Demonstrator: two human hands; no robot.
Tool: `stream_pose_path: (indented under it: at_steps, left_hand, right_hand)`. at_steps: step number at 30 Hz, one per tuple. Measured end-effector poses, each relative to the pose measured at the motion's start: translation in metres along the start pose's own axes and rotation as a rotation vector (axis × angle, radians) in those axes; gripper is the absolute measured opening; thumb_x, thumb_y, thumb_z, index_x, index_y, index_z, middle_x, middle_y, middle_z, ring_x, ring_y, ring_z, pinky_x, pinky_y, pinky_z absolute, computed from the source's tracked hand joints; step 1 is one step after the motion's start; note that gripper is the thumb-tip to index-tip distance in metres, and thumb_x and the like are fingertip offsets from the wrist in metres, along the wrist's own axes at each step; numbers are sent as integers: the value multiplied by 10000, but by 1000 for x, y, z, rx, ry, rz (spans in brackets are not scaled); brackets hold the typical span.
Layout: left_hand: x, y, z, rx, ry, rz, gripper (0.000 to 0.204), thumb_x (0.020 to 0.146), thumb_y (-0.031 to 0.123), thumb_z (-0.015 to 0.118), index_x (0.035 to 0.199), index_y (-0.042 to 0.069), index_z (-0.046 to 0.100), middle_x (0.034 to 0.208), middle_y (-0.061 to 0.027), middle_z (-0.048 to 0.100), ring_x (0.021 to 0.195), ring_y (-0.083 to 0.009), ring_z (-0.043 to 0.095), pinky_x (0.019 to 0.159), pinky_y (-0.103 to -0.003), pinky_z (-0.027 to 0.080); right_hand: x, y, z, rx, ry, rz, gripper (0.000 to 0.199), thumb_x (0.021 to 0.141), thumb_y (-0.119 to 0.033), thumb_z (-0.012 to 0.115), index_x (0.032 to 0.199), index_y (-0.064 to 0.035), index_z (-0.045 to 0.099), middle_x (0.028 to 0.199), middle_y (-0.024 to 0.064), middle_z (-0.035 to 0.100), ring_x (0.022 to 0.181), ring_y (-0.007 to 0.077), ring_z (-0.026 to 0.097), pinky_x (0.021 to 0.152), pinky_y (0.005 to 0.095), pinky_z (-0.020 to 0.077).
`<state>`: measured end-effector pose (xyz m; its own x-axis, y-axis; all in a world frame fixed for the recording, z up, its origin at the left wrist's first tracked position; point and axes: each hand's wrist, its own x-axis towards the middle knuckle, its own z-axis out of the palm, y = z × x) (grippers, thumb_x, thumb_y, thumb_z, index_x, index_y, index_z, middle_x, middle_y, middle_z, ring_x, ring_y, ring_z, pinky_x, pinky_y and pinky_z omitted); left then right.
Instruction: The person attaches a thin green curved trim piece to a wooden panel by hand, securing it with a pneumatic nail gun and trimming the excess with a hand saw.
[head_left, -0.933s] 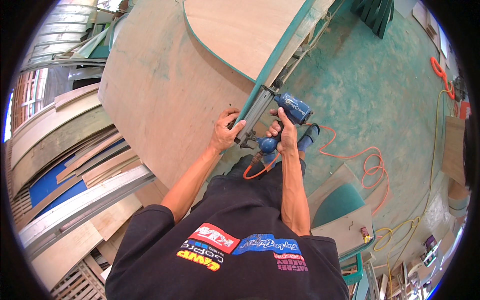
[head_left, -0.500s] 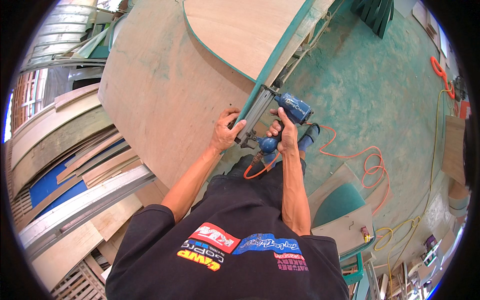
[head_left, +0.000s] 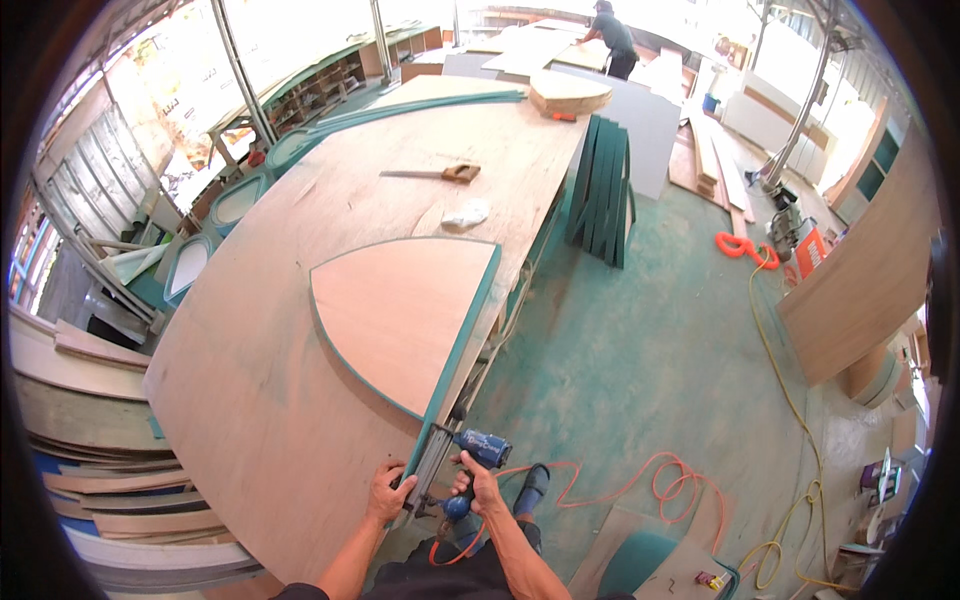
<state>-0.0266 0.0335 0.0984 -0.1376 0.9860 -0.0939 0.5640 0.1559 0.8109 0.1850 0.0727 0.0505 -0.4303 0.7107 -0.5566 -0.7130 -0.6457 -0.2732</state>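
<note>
A blue air nail gun is gripped by its handle in my right hand, its long grey magazine lying along the table's right edge. My left hand pinches the near end of a long green edging strip, right beside the magazine. That strip runs along the straight right side of a quarter-round wooden panel. Green edging also borders the panel's curved side. The nail gun's nose meets the strip just past the panel's near corner; exact contact I cannot tell.
On the big plywood worktable lie a handsaw, a plastic bag and stacked wooden pieces. Dark green strips lean at its right side. An orange air hose loops over the floor. Another person bends over boards far off.
The view has tilted up, bringing the whole panel, the table's far end and the other person into sight. Both hands keep their holds on the nail gun and strip.
</note>
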Motion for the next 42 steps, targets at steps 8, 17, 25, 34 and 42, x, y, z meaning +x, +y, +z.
stream_pose_path:
  at_steps: [8,17,25,34,42]
  left_hand:
    - [14,-18,-4,-73,-8,30,381,867,299,781,1089,-9,750,1216,-184,656,1141,-340,630,988,-406,494]
    - [16,-24,-9,-101,6,6,390,868,329,782,1079,3,758,1199,-177,666,1127,-343,634,979,-410,499]
    - [16,-27,-11,-79,22,36,406,867,344,783,1073,-5,758,1195,-175,668,1116,-347,640,976,-411,501]
    - [17,-28,-9,-96,16,35,430,864,359,784,1074,-15,755,1198,-183,672,1126,-358,635,976,-423,501]
    - [14,-20,-11,-82,36,33,440,868,367,782,1075,-20,756,1187,-197,675,1111,-359,639,971,-424,504]
  right_hand:
    - [-23,-5,-13,-26,63,3,336,1023,-383,642,1122,-62,626,601,-35,408,550,121,457,585,341,449]
    - [-46,-29,-59,51,203,-87,307,1003,-376,664,1071,-77,643,607,-39,387,535,120,440,574,354,453]
    - [-54,-49,-67,-6,193,-130,316,1006,-381,660,1081,-74,645,609,-31,424,538,130,459,582,367,472]
    - [-60,-61,-64,-40,199,-133,324,1004,-382,667,1082,-68,653,603,-32,440,536,134,473,573,367,476]
    - [-72,-61,-58,-80,215,-152,320,995,-381,677,1064,-69,658,602,-29,428,531,128,461,572,363,472]
